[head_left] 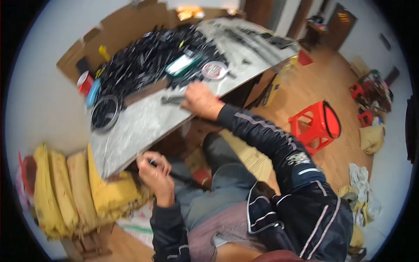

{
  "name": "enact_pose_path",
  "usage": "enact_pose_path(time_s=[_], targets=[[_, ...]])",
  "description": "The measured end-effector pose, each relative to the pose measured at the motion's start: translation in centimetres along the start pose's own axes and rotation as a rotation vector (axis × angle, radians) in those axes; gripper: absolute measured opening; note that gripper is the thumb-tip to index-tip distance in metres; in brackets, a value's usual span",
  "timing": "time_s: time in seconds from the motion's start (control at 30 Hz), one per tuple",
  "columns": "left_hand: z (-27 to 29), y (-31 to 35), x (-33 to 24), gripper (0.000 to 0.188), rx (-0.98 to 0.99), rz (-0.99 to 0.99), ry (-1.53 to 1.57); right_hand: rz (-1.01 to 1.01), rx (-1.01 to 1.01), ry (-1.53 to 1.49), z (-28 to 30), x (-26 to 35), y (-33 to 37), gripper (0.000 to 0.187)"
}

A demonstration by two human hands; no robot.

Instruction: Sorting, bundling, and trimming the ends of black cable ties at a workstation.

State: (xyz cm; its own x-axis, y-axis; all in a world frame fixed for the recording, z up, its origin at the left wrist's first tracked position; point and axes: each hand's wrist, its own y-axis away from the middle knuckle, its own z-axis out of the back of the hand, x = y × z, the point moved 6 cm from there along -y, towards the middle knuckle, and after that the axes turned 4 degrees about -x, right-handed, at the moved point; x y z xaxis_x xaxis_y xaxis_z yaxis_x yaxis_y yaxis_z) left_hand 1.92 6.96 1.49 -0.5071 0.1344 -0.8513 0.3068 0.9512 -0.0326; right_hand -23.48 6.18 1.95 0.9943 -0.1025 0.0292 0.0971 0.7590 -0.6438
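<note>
I have the left hand's (155, 174) fingers closed on a dark piece (152, 163) beside the worktop (142, 131) edge; the right hand's (200, 101) fingers grip a blurred grey tool (171, 100), possibly pliers. Given the large black heap (139, 63) on the worktop, I judge much unfinished; completed output is indistinguishable.

At eight o'clock, the left hand (156, 175) mostly hides a dark object (152, 162). Black pieces (142, 63) blur together toward eleven. A sleeve (168, 231) is cropped at seven.
</note>
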Motion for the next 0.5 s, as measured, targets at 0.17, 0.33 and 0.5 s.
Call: enact_pose_path(time_s=[0.17,0.33,0.5], targets=[[-1.2,-0.3,-0.2,0.038,0.019,-0.027,-0.158,-0.125,-0.221,-0.262,2.2,-2.3,0.3,0.016],[-1.7,-0.2,-0.2,0.051,0.025,0.032,-0.136,-0.48,0.142,-0.798,7.2,2.8,1.9,0.022],[-1.5,-0.3,0.4,0.048,-0.038,0.093,-0.189,0.111,0.092,-0.52,10.9,7.1,4.0,0.044]])
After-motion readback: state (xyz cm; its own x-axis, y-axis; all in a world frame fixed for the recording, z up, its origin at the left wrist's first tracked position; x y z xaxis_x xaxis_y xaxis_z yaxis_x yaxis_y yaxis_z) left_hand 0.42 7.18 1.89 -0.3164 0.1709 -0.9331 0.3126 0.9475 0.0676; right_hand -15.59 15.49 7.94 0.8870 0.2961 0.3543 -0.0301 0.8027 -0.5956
